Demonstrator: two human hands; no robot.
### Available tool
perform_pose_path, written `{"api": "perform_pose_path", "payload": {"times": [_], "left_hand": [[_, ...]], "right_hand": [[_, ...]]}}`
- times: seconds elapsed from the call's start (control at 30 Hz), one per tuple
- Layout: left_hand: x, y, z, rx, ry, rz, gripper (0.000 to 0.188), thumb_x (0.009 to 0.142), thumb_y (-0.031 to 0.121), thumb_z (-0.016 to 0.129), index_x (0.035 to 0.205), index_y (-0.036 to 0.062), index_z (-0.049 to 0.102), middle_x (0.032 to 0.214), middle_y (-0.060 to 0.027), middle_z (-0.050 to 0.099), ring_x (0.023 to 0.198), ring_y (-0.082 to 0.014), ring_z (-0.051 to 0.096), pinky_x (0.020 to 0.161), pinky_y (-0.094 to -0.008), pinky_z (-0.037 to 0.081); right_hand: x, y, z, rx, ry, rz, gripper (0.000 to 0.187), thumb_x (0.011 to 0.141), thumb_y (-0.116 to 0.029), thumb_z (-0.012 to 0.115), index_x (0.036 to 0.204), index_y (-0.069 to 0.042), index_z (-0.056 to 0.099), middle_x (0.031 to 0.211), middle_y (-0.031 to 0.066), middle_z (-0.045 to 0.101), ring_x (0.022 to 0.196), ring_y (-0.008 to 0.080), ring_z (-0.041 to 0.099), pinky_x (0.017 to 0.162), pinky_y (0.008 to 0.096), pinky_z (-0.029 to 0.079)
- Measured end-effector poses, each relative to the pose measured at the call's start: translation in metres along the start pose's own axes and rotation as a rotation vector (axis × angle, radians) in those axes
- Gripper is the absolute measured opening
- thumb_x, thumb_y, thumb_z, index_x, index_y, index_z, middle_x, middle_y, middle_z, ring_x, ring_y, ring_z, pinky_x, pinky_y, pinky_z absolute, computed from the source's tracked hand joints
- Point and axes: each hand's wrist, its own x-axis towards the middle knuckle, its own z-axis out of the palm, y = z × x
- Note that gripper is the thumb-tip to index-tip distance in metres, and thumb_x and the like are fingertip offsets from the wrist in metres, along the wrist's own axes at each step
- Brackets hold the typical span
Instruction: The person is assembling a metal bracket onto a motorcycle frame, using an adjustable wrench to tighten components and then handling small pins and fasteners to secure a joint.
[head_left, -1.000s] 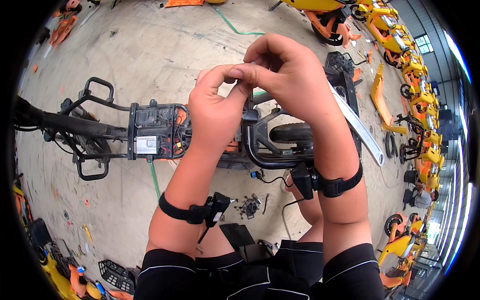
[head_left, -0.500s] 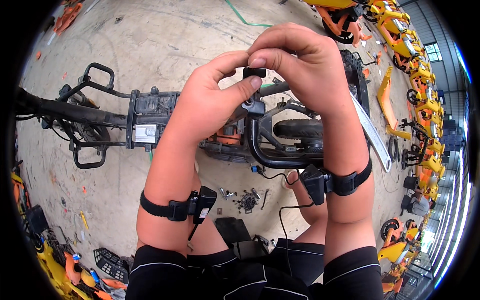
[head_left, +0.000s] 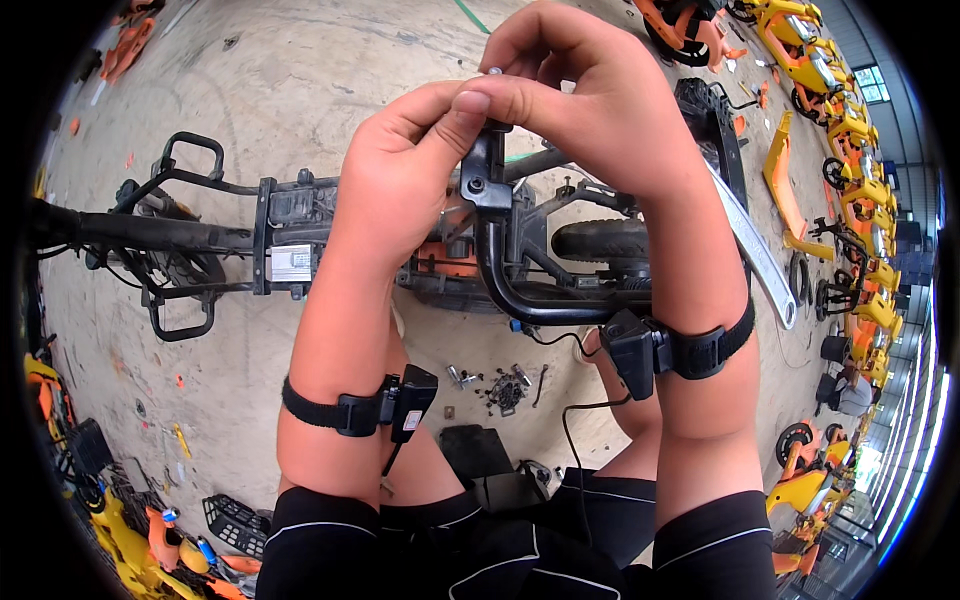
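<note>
My left hand (head_left: 395,170) is closed, thumb and forefinger pinching at the upper end of a black bracket (head_left: 485,165). The bracket has a bolt in its side and sits on a bent black tube (head_left: 500,280) that curves away to the right. My right hand (head_left: 600,110) meets it from the other side, fingers curled and thumb against the left fingertips. A small metal tip (head_left: 494,71), like a bolt end, shows between the right forefinger and thumb. What lies under the left fingertips is hidden. Black straps with small boxes circle both forearms.
Beneath lies a stripped scooter frame (head_left: 200,235) with a rear tyre (head_left: 600,240). A long silver wrench-shaped bar (head_left: 755,250) leans beside my right forearm. Loose bolts (head_left: 507,392) are heaped on the floor near my legs. Yellow scooters (head_left: 845,150) line the right side.
Both hands have risen and shifted slightly left, uncovering more of the black bracket. The right fingers have lifted and spread from the thumb, and the small metal tip now shows.
</note>
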Motion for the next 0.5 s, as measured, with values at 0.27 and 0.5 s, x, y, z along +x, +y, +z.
{"api": "perform_pose_path", "payload": {"times": [0.27, 0.5], "left_hand": [[0.003, 0.002, 0.010, -0.123, 0.098, 0.104, 0.018, 0.096, 0.011, 0.075, 0.110, 0.0014, 0.069, 0.095, -0.0046, 0.071, 0.079, -0.0077, 0.066, 0.059, -0.0212, 0.049], [0.004, 0.002, -0.005, -0.083, 0.008, 0.124, 0.028, 0.101, 0.018, 0.070, 0.123, -0.0004, 0.068, 0.110, -0.0076, 0.073, 0.099, -0.0117, 0.067, 0.083, -0.0247, 0.054]], "right_hand": [[-0.001, -0.001, -0.002, -0.017, -0.008, 0.077, 0.027, 0.084, -0.021, 0.085, 0.095, 0.000, 0.075, 0.081, 0.0088, 0.073, 0.074, 0.0154, 0.067, 0.069, 0.0304, 0.055], [-0.001, 0.005, -0.002, 0.033, 0.020, -0.071, 0.018, 0.087, -0.015, 0.079, 0.098, -0.001, 0.076, 0.084, 0.0113, 0.074, 0.076, 0.0202, 0.070, 0.070, 0.0346, 0.055]]}}
